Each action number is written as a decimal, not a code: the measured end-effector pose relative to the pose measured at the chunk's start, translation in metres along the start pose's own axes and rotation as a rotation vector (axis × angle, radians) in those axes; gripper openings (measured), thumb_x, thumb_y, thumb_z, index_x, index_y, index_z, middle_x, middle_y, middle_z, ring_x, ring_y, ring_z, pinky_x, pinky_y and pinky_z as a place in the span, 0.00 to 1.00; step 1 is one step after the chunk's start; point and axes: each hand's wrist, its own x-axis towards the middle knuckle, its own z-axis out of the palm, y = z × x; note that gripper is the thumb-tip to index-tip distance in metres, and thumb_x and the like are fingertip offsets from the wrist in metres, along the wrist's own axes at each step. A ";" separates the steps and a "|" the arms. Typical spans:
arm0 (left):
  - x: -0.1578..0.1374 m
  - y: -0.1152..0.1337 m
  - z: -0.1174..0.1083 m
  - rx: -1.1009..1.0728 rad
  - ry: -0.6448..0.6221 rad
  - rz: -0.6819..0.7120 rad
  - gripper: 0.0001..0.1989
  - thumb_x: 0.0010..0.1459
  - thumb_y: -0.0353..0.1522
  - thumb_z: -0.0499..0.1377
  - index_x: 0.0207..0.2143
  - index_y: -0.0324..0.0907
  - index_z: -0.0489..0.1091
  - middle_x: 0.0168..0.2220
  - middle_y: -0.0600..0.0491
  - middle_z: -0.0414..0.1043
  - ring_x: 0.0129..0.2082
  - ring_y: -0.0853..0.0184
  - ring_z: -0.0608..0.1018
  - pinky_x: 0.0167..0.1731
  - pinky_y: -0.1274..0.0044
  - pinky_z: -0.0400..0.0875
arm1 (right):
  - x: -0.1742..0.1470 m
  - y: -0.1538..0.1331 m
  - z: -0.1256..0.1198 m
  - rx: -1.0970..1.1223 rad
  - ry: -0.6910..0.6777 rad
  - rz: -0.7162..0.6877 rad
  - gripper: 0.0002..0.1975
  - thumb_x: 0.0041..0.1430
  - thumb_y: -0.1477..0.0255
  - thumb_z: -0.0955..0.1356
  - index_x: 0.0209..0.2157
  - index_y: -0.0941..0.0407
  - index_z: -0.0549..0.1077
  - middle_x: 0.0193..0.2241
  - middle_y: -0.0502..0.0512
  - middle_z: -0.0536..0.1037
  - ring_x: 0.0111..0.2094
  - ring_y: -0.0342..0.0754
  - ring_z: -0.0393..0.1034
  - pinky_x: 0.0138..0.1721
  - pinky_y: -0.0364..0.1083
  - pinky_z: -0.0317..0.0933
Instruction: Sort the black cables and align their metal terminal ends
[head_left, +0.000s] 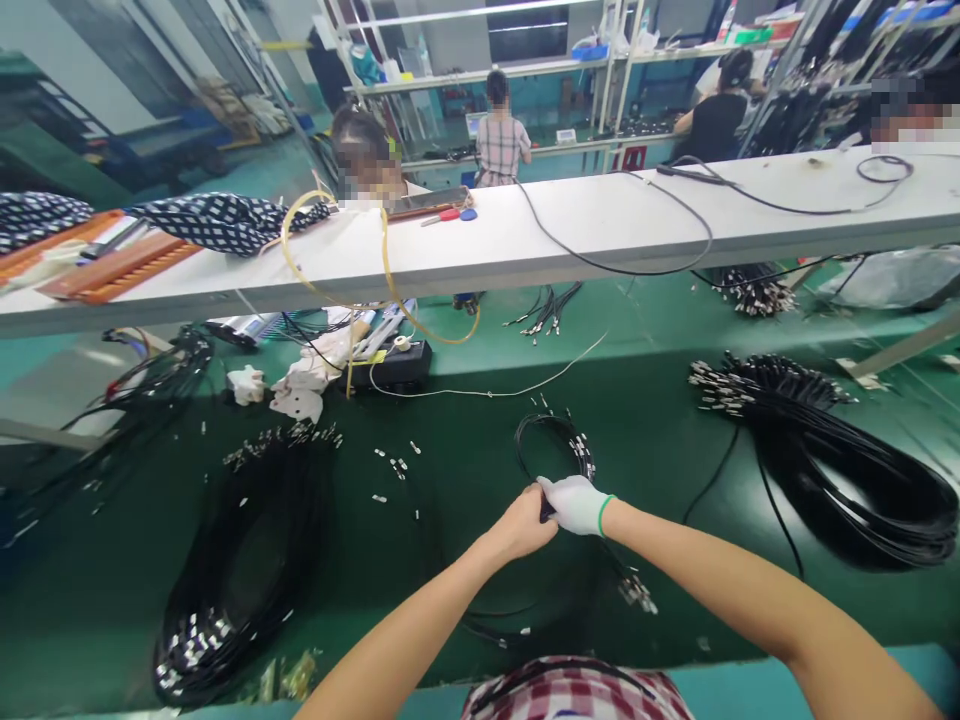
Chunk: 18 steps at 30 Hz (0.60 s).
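Checked garment [574, 690], six o'clock; black cables [546, 508], five o'clock

Left hand [525, 522], bare, curled, reaches in from seven o'clock. Right hand [576, 503], white-gloved, reaches in from four o'clock, touching the left. Both grips are narrow, closed round the cables. Larger cable coil [292, 525] lies at eight o'clock.

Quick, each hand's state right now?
Left hand: bare, closed, holding a black cable bundle.
Right hand: gloved, closed on the same black cable bundle.
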 end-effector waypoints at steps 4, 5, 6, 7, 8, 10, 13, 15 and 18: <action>0.010 -0.018 -0.053 0.028 0.193 0.020 0.12 0.62 0.41 0.52 0.41 0.44 0.67 0.38 0.50 0.69 0.32 0.65 0.74 0.37 0.74 0.68 | -0.017 0.020 -0.044 -0.074 0.003 -0.013 0.18 0.55 0.80 0.64 0.48 0.64 0.70 0.31 0.66 0.78 0.33 0.61 0.75 0.36 0.53 0.63; 0.015 -0.027 -0.064 0.047 0.278 -0.010 0.14 0.63 0.42 0.49 0.42 0.43 0.66 0.39 0.49 0.69 0.34 0.64 0.75 0.39 0.73 0.69 | -0.020 0.027 -0.058 -0.097 0.009 -0.006 0.19 0.53 0.82 0.64 0.48 0.64 0.70 0.30 0.65 0.78 0.32 0.61 0.75 0.35 0.53 0.63; 0.020 -0.037 -0.073 0.071 0.360 -0.043 0.16 0.64 0.43 0.47 0.43 0.43 0.66 0.40 0.48 0.69 0.37 0.61 0.75 0.41 0.71 0.69 | -0.021 0.034 -0.072 -0.120 0.026 0.000 0.21 0.52 0.84 0.64 0.49 0.63 0.70 0.29 0.65 0.78 0.31 0.60 0.75 0.35 0.53 0.62; 0.024 -0.048 -0.076 0.092 0.420 -0.072 0.16 0.64 0.42 0.47 0.43 0.42 0.65 0.42 0.47 0.70 0.42 0.59 0.75 0.45 0.68 0.69 | -0.018 0.042 -0.086 -0.143 0.056 0.007 0.22 0.51 0.85 0.64 0.50 0.62 0.70 0.29 0.65 0.78 0.31 0.59 0.74 0.36 0.53 0.61; 0.028 -0.060 -0.075 0.106 0.459 -0.095 0.16 0.63 0.42 0.48 0.44 0.42 0.66 0.45 0.45 0.70 0.48 0.55 0.74 0.49 0.65 0.68 | -0.012 0.051 -0.101 -0.166 0.094 0.017 0.23 0.52 0.85 0.64 0.50 0.62 0.69 0.29 0.64 0.78 0.32 0.59 0.74 0.38 0.54 0.61; 0.036 -0.086 -0.059 0.155 0.489 -0.107 0.18 0.59 0.38 0.54 0.49 0.42 0.66 0.54 0.41 0.67 0.58 0.50 0.67 0.57 0.61 0.61 | 0.014 0.070 -0.128 -0.210 0.167 0.043 0.21 0.56 0.84 0.63 0.52 0.60 0.68 0.30 0.64 0.78 0.35 0.58 0.74 0.40 0.54 0.60; 0.045 -0.126 -0.019 0.451 0.574 -0.078 0.27 0.61 0.36 0.51 0.61 0.40 0.59 0.64 0.40 0.56 0.66 0.49 0.55 0.63 0.57 0.51 | 0.084 0.103 -0.164 -0.279 0.192 0.099 0.19 0.61 0.82 0.62 0.53 0.60 0.67 0.33 0.64 0.78 0.38 0.57 0.75 0.41 0.53 0.61; 0.051 -0.150 0.002 0.630 0.636 -0.027 0.31 0.64 0.39 0.49 0.67 0.40 0.50 0.67 0.41 0.50 0.68 0.51 0.52 0.63 0.57 0.52 | 0.139 0.124 -0.185 -0.323 0.177 0.128 0.16 0.63 0.80 0.62 0.53 0.60 0.67 0.35 0.63 0.78 0.39 0.56 0.75 0.43 0.53 0.62; 0.059 -0.175 0.013 0.780 0.705 0.011 0.36 0.64 0.42 0.50 0.69 0.42 0.40 0.68 0.44 0.48 0.67 0.53 0.55 0.60 0.59 0.60 | 0.214 0.145 -0.207 -0.373 0.157 0.144 0.15 0.66 0.69 0.64 0.52 0.60 0.68 0.42 0.60 0.76 0.42 0.51 0.73 0.46 0.54 0.65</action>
